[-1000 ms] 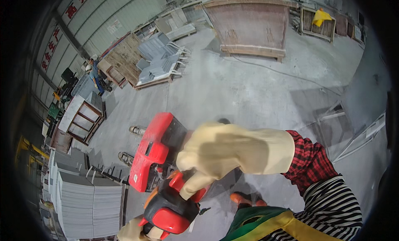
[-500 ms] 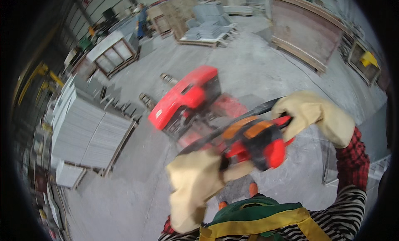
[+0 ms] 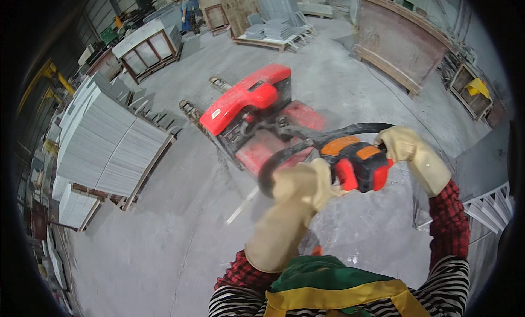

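A red electric pallet truck point(image 3: 249, 98) stands ahead of me on the grey floor, its forks point(image 3: 191, 110) pointing away to the far left. Its tiller handle point(image 3: 358, 159), black with orange and red parts, reaches back toward me. My left hand point(image 3: 309, 183), in a long beige glove, is closed around the left grip of this handle. On the right grip, my right hand point(image 3: 403, 144) is closed too, in a matching glove. The gloves hide part of both grips. Nothing can be seen lying on the visible part of the forks.
Tall grey slabs point(image 3: 104, 144) are stacked on the left. Beyond them stands a wood-framed crate point(image 3: 150, 54). A pallet of grey slabs point(image 3: 276, 32) and a large panelled box point(image 3: 399, 43) are farther off. A person in blue point(image 3: 190, 13) stands far left. White slats point(image 3: 489, 210) lie at right.
The handle and both hands have moved up in view, the left hand and handle also rightward. The truck appears slightly higher and farther from me. Both hands have kept their grip.
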A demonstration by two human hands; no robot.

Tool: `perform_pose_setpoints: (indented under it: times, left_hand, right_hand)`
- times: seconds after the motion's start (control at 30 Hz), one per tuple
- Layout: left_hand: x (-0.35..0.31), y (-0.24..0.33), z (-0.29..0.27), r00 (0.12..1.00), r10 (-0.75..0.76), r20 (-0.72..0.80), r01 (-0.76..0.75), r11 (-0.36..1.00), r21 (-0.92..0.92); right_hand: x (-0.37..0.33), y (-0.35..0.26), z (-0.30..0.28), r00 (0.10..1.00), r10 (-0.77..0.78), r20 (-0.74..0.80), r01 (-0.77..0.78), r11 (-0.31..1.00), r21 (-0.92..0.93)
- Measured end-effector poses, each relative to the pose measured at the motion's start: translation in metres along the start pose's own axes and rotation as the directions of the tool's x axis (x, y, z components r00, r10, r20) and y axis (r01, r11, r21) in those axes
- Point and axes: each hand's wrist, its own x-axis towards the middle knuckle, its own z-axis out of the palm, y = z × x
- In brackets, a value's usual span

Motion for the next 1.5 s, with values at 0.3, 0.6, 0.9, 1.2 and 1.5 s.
perform_pose_setpoints:
  times: [0.3,0.6,0.9,1.2,1.5]
  left_hand:
    - [-0.014,-0.010,0.027,0.941,0.084,-0.327,-0.075,0.996,0.041]
    - [-0.040,-0.018,0.014,0.948,0.139,-0.286,-0.149,0.989,-0.015]
    - [-0.076,-0.080,0.024,0.805,0.386,-0.450,-0.287,0.918,0.275]
    - [-0.116,-0.186,0.010,0.683,0.575,-0.451,-0.552,0.810,0.196]
    - [-0.172,-0.270,-0.037,0.720,0.654,-0.233,-0.621,0.756,0.205]
  right_hand:
    - [-0.015,-0.005,0.015,0.994,-0.091,-0.061,0.096,0.991,0.090]
    - [-0.033,-0.029,0.022,0.975,-0.187,-0.121,0.200,0.973,0.110]
    - [-0.075,-0.105,0.027,0.989,-0.063,-0.134,0.084,0.985,0.152]
    - [-0.105,-0.224,0.036,0.979,0.149,-0.139,-0.130,0.982,0.139]
    - [-0.136,-0.356,0.047,0.927,0.336,-0.167,-0.294,0.927,0.232]
